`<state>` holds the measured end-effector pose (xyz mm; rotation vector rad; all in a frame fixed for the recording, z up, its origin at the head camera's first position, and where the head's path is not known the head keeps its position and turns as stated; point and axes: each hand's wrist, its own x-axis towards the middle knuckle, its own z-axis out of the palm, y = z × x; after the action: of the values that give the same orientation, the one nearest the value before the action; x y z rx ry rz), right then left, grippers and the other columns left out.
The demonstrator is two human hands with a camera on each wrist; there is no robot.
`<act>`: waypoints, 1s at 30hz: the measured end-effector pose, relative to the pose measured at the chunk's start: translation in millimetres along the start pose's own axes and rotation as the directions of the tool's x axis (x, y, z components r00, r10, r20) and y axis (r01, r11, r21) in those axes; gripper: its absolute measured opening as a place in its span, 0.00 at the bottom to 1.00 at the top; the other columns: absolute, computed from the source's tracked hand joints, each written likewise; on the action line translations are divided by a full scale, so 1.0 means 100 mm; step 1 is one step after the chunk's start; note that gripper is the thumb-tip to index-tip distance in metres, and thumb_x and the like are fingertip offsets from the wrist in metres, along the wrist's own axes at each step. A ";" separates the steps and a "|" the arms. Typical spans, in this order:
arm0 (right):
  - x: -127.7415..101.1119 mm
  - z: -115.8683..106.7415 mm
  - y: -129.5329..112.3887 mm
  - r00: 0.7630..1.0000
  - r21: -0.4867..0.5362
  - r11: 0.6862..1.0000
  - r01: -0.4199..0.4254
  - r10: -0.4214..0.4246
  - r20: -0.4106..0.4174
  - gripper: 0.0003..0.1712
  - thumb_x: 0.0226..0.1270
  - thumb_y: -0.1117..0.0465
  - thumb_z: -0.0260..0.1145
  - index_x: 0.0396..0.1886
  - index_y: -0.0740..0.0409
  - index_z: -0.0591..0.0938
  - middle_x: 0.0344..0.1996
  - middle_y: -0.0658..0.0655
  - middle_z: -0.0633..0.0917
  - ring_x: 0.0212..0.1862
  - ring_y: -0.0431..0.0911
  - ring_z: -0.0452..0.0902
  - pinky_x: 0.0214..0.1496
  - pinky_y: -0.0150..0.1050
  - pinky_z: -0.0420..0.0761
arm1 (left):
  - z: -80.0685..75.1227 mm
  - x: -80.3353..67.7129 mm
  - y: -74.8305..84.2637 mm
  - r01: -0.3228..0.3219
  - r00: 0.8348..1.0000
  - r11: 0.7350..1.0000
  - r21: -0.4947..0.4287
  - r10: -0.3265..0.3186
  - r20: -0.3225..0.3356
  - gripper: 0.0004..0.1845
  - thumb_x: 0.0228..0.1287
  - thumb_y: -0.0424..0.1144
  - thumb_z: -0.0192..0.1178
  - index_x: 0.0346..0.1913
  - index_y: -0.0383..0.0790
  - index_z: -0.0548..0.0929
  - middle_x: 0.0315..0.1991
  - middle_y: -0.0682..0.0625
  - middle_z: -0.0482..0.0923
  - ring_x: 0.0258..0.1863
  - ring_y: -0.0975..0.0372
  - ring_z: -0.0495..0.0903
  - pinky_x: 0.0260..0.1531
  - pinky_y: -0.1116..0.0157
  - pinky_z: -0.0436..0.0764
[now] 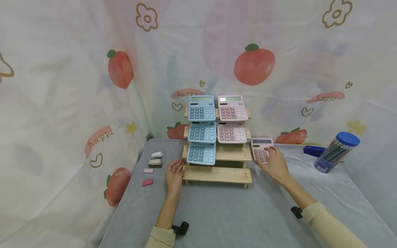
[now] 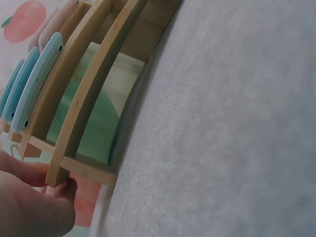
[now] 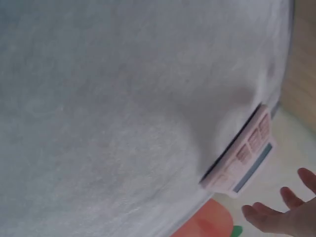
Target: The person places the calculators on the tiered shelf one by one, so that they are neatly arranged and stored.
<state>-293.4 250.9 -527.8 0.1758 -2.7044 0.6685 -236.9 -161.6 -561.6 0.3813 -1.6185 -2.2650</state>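
Observation:
A stepped wooden display rack (image 1: 217, 174) stands on the cloth-covered table. My left hand (image 1: 174, 175) is at its lower left end; in the left wrist view, the fingers (image 2: 29, 173) grip the end of the lowest slat. Three blue calculators (image 1: 201, 132) lean in the left column of the rack. Two pink calculators (image 1: 232, 109) lean on the upper steps to their right. Another pink calculator (image 1: 258, 155) lies on the table just right of the rack. My right hand (image 1: 274, 163) reaches over it; in the right wrist view its spread fingers (image 3: 261, 217) are apart from the calculator.
On the left are a white stapler (image 1: 157, 155), a grey-green stapler (image 1: 155, 163), a light pink eraser (image 1: 148, 170) and a darker pink eraser (image 1: 147, 182). A blue-lidded tub of pencils (image 1: 336, 153) and a dark blue stapler (image 1: 313, 150) stand at the right. A patterned curtain (image 1: 198, 51) hangs behind.

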 end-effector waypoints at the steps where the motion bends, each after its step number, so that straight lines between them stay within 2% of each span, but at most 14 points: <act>1: 0.01 0.02 0.03 0.999 -0.008 1.000 -0.023 0.024 0.028 0.46 0.59 0.46 0.78 0.68 0.71 0.71 0.69 0.77 0.66 0.66 0.76 0.65 0.60 0.73 0.69 | 0.00 0.00 0.00 0.002 1.000 1.000 -0.004 -0.002 -0.002 0.28 0.65 0.14 0.56 0.67 0.30 0.70 0.67 0.34 0.77 0.69 0.47 0.76 0.56 0.63 0.81; 6: 0.09 0.12 0.15 0.988 -0.029 0.994 -0.105 0.107 0.109 0.56 0.57 0.42 0.79 0.73 0.72 0.64 0.71 0.80 0.60 0.67 0.79 0.62 0.60 0.75 0.68 | 0.00 0.00 0.00 0.003 1.000 1.000 0.012 -0.003 -0.008 0.28 0.65 0.14 0.57 0.67 0.31 0.71 0.66 0.35 0.78 0.68 0.48 0.77 0.57 0.62 0.81; 16: 0.20 0.29 0.32 0.973 -0.045 0.984 -0.172 0.177 0.149 0.60 0.57 0.43 0.80 0.75 0.73 0.60 0.72 0.82 0.57 0.61 0.81 0.67 0.58 0.73 0.71 | 0.01 -0.02 0.01 0.006 1.000 0.999 0.038 -0.006 0.001 0.29 0.65 0.15 0.57 0.69 0.30 0.69 0.68 0.35 0.76 0.70 0.47 0.76 0.61 0.58 0.79; 22: 0.21 0.35 0.37 0.969 -0.037 0.980 -0.193 0.196 0.147 0.61 0.56 0.43 0.80 0.76 0.72 0.60 0.72 0.82 0.57 0.59 0.81 0.68 0.56 0.73 0.72 | 0.01 -0.02 0.01 0.003 1.000 0.999 0.041 -0.003 0.001 0.30 0.64 0.15 0.57 0.69 0.30 0.69 0.68 0.35 0.77 0.69 0.48 0.76 0.62 0.58 0.79; 30: 0.23 0.38 0.38 0.978 0.020 0.983 -0.183 0.180 0.103 0.60 0.54 0.44 0.81 0.75 0.72 0.60 0.70 0.81 0.59 0.58 0.81 0.69 0.57 0.71 0.72 | 0.03 -0.01 0.01 0.003 1.000 0.999 0.036 -0.003 -0.007 0.29 0.65 0.14 0.56 0.68 0.29 0.70 0.67 0.36 0.77 0.69 0.49 0.76 0.63 0.57 0.78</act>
<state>-334.4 265.5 -567.4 -0.0325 -2.8321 0.7711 -237.0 -159.2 -560.1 0.4004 -1.6587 -2.2364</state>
